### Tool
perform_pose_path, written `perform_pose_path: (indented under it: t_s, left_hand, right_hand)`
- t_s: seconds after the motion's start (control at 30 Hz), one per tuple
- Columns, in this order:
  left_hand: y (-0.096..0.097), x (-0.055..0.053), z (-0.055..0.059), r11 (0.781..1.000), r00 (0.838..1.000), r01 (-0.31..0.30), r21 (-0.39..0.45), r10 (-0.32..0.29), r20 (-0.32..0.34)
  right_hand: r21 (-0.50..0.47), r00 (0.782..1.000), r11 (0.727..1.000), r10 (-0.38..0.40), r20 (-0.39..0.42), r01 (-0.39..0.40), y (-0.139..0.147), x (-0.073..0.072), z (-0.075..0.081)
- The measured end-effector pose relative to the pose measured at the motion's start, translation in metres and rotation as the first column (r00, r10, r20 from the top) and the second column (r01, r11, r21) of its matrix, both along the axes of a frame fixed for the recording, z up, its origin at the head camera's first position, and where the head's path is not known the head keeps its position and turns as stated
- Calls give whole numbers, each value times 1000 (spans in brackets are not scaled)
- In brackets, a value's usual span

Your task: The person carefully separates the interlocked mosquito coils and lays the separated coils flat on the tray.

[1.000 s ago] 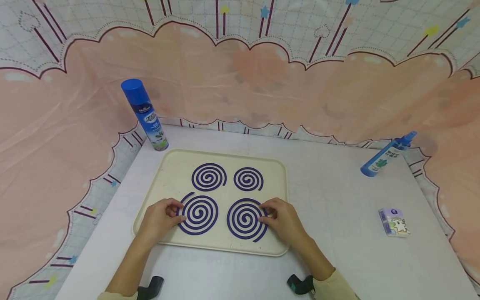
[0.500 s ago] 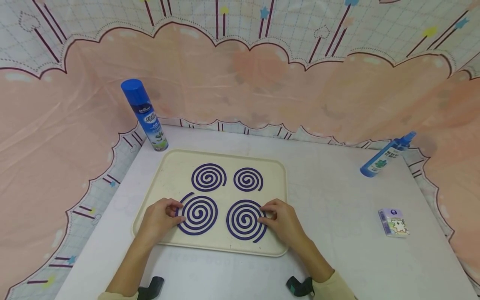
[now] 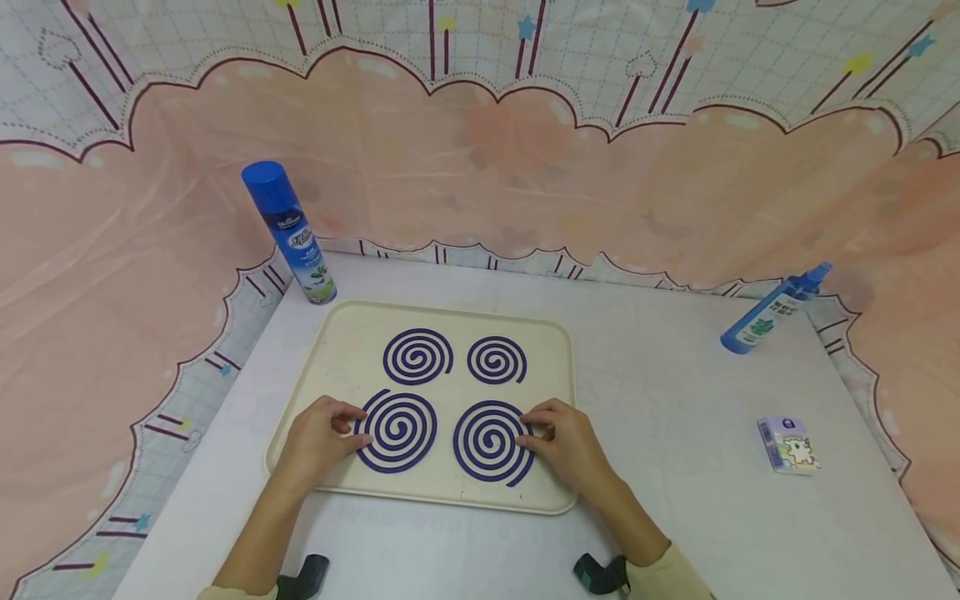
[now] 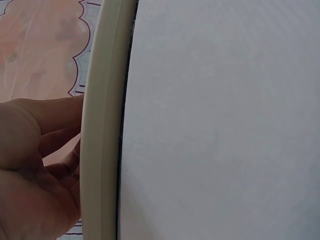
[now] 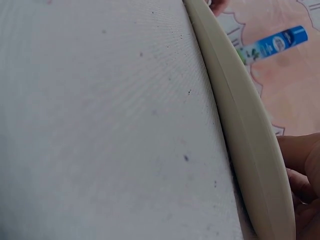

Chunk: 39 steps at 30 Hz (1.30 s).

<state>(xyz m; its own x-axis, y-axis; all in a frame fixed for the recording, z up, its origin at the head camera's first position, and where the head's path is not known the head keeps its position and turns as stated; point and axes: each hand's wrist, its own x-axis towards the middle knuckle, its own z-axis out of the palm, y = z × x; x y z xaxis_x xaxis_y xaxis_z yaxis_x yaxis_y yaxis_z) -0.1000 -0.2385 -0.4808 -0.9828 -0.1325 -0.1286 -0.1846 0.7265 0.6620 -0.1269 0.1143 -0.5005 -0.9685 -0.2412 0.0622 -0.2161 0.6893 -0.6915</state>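
On the cream tray, several dark purple mosquito coils lie flat. My left hand pinches the outer left edge of the front left coil between thumb and fingers. At the front right coil, my right hand pinches the outer right edge the same way. Two smaller coils, the rear left one and the rear right one, lie just behind, untouched. Both wrist views show mainly the tray's outer side; its rim hides the coils and fingertips there.
A blue aerosol can stands behind the tray's left corner. A blue spray bottle is at the back right, with a small purple and white box nearer on the white table. A patterned cloth hangs behind.
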Motion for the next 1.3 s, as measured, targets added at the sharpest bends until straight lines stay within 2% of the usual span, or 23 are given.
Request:
perform_pose_path:
  t_s: [0.27, 0.43, 0.57, 0.7, 0.83, 0.93, 1.1, 1.2, 1.3]
  left_hand:
    - [-1, -1, 0, 1000, 1000, 11, 0, -11, 1]
    - [-3, -1, -1, 1000, 1000, 15, 12, -15, -6]
    - [-3, -1, 1, 1000, 999, 26, 9, -25, -42]
    - [3, -4, 8, 999, 994, 43, -6, -43, -97]
    - [12, -10, 18, 996, 984, 79, -39, -84, -158]
    - [18, -16, 24, 991, 973, 117, -60, -127, -195]
    - [29, -28, 34, 981, 962, 152, -119, -175, -211]
    - [35, -38, 41, 964, 948, 178, -196, -222, -229]
    - [42, -48, 49, 937, 927, 218, -272, -286, -242]
  right_hand:
    - [-23, 1000, 1000, -1, -8, 0, 1, -2, -2]
    - [-97, 1000, 995, -6, -14, 4, 3, -1, -3]
    - [-182, 1000, 983, 2, -11, -4, 6, 1, 0]
    - [-224, 1000, 974, 22, -20, -26, 11, -2, 4]
    - [-200, 999, 979, 37, -39, -44, 16, -9, 12]
    - [-143, 998, 989, 34, -58, -42, 20, -15, 20]
    - [-26, 995, 999, 30, -91, -32, 26, -24, 30]
    - [40, 994, 999, 38, -98, -34, 31, -30, 34]
    - [96, 996, 995, 39, -84, -31, 35, -36, 41]
